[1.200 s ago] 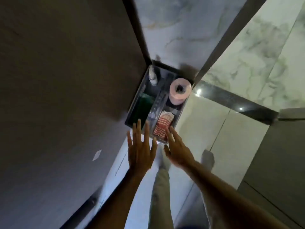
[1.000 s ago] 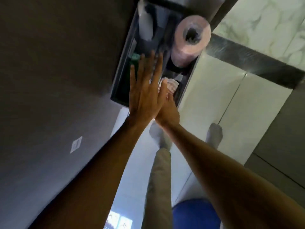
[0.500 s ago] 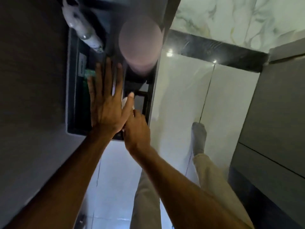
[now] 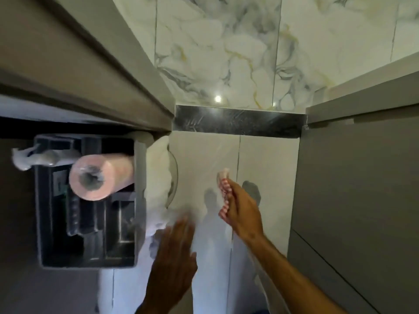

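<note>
My right hand (image 4: 243,211) grips a red-and-white checked cloth (image 4: 223,189) and holds it up over the white floor, to the right of the open drawer. My left hand (image 4: 175,248) is blurred, its fingers straight, hovering just right of the drawer's front corner and holding nothing. The dark pull-out drawer (image 4: 138,200) stands open at the left. A pink paper roll (image 4: 99,176) lies in it beside a white bottle (image 4: 34,158) and dark dividers.
A white towel or cloth (image 4: 158,177) hangs along the drawer's right side. Grey cabinet fronts (image 4: 353,189) rise on the right. Marbled wall tiles (image 4: 226,53) and a dark skirting strip (image 4: 238,122) close the far end. White floor tiles (image 4: 204,155) lie between.
My right hand has lifted the checked cloth out of the drawer and moved right. My left hand has come off the drawer's contents. The view has swung left.
</note>
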### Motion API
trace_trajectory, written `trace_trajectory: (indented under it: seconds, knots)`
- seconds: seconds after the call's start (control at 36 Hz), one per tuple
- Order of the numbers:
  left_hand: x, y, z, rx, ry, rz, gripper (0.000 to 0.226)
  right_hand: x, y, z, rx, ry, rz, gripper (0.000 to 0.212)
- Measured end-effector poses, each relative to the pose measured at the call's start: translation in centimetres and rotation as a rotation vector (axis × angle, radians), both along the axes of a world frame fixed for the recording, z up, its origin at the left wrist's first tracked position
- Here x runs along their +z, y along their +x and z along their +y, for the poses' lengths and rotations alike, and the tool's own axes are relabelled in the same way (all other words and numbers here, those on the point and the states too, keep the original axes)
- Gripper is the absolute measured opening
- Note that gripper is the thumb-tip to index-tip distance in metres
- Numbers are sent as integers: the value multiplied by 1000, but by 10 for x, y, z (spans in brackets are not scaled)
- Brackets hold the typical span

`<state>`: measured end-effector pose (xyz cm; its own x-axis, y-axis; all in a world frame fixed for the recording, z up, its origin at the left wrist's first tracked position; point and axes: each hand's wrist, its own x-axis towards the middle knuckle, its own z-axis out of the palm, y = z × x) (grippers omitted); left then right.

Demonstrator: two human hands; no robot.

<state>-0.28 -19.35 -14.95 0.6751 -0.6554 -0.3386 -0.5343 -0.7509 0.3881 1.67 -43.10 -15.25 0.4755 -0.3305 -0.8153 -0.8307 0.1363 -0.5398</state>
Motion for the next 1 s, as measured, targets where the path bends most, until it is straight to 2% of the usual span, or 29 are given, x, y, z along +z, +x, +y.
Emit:
trace_trajectory:
  seconds: [0.06,0.11,0.17,0.22,0.31,0.42,0.58,0.69,0.75,0.83,0.92,1.0]
  knots:
    - [-26,1,-34,-45,34,119,60,-30,5,-34,-56,-69,34,35]
    - [-64,10,-65,-65,71,163,64,-60,17,-61,-141,-86,78,19]
    - [-107,28,-94,-23,116,150,65,-93,32,-84,-39,-133,64,34]
    - [-150,48,-120,145,198,157,67,-133,44,-99,49,-200,10,46]
    - [-212,71,-151,329,275,178,71,-196,66,-111,170,-304,-69,45]
    - [-289,94,-171,249,270,125,74,-269,94,-110,176,-351,-109,47]
    - [-385,112,-157,262,321,25,75,-359,111,-89,489,-572,-161,53]
    - [-435,131,-141,262,299,-113,74,-409,116,-82,476,-854,-414,50]
    - [-459,139,-132,245,253,-181,73,-430,124,-86,592,-975,-464,52]
    - [-488,142,-116,203,177,-308,74,-457,137,-91,738,-1034,-484,62]
    - [-502,143,-108,186,126,-368,75,-475,154,-91,701,-1110,-519,64]
    - [-501,144,-111,201,95,-365,75,-474,177,-82,661,-1073,-544,70]
